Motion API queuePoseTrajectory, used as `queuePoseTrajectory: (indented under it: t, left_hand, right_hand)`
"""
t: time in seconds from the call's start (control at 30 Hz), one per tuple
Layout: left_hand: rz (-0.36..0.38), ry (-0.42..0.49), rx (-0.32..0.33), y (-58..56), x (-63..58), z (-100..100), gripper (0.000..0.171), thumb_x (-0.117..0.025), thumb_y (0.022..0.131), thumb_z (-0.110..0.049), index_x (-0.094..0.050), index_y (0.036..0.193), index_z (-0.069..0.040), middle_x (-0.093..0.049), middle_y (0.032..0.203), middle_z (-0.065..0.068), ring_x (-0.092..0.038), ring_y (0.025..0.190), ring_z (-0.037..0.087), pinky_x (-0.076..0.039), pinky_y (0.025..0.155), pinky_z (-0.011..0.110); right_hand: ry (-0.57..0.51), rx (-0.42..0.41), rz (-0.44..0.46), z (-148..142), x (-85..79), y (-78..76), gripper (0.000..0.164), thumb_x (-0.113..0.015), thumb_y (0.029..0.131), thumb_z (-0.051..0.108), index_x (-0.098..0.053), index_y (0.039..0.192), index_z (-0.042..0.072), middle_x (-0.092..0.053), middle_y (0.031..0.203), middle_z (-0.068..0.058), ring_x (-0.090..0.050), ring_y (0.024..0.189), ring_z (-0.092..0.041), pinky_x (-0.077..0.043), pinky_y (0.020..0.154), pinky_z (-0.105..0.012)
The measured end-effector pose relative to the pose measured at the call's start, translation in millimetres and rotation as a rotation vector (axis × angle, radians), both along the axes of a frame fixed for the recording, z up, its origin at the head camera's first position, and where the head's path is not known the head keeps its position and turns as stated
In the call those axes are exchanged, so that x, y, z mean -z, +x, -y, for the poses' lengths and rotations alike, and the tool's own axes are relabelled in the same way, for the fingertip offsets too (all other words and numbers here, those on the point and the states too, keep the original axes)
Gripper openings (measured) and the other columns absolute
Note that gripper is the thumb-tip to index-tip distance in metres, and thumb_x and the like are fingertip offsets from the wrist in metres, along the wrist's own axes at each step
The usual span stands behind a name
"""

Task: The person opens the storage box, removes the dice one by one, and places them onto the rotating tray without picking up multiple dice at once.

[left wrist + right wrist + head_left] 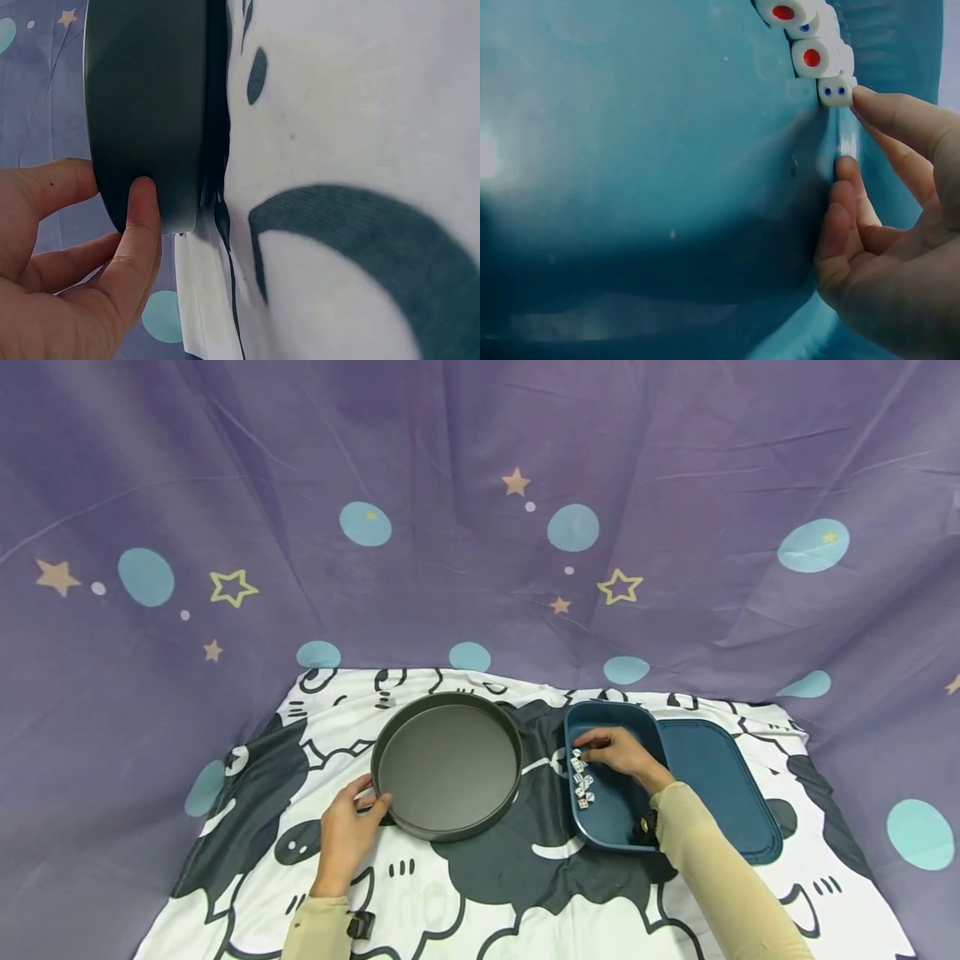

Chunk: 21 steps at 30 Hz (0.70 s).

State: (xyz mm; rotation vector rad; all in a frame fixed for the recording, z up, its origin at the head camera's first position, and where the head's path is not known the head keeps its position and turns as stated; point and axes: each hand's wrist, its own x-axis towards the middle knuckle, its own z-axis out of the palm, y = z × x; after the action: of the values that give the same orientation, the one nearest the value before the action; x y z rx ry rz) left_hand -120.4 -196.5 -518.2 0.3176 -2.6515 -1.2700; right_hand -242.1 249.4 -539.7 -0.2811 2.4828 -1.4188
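Note:
A round dark grey pan (450,768) sits left of centre. My left hand (351,831) grips its near-left edge; in the left wrist view the thumb reaches over the rim and a fingertip (142,196) lies against the outer wall (150,97). My right hand (621,753) reaches inside a deep blue tub (618,814). Several white dice (582,781) with red and blue dots lie along the tub's left wall. In the right wrist view my thumb touches the end die (834,91), while the other fingers of that hand (892,247) lie by the tub wall, apart from the dice.
A flat blue lid or tray (720,785) lies right of the tub, partly behind the right forearm. Black-and-white cartoon cloth (405,893) covers the table. Behind hangs a purple curtain (450,435) with stars and dots.

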Motion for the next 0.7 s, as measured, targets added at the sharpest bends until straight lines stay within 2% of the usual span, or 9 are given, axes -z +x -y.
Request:
queuePoseTrajectory:
  t: [0.23,0.5,0.7]
  left_hand:
    - [0.0,0.0,-0.01,-0.3,1.7,1.0,0.049,-0.074,0.091,-0.017,-0.06,0.135,-0.001,-0.063,0.128,0.019,-0.069,0.101,0.032,-0.047,0.092,0.051]
    - [0.015,0.009,-0.008,-1.2,1.7,1.0,0.049,-0.074,0.091,-0.018,-0.06,0.136,-0.002,-0.063,0.129,0.018,-0.069,0.102,0.031,-0.047,0.092,0.05]
    - [0.014,0.018,-0.002,-1.3,2.5,0.9,0.049,-0.073,0.092,-0.018,-0.059,0.136,-0.001,-0.062,0.13,0.018,-0.069,0.102,0.032,-0.048,0.091,0.05]
  right_hand:
    - [0.004,-0.037,-0.013,3.6,0.1,0.0,0.021,-0.069,0.093,0.006,-0.073,0.111,-0.003,-0.072,0.098,-0.012,-0.066,0.088,-0.022,-0.053,0.078,-0.038]
    - [0.057,0.025,-0.052,6.4,1.0,-0.8,0.017,-0.07,0.093,0.006,-0.075,0.108,-0.001,-0.072,0.098,-0.012,-0.064,0.086,-0.019,-0.049,0.074,-0.032]
    - [0.058,0.05,-0.072,6.3,3.0,-1.0,0.017,-0.072,0.092,0.006,-0.075,0.107,0.001,-0.072,0.093,-0.009,-0.061,0.082,-0.018,-0.048,0.072,-0.033]
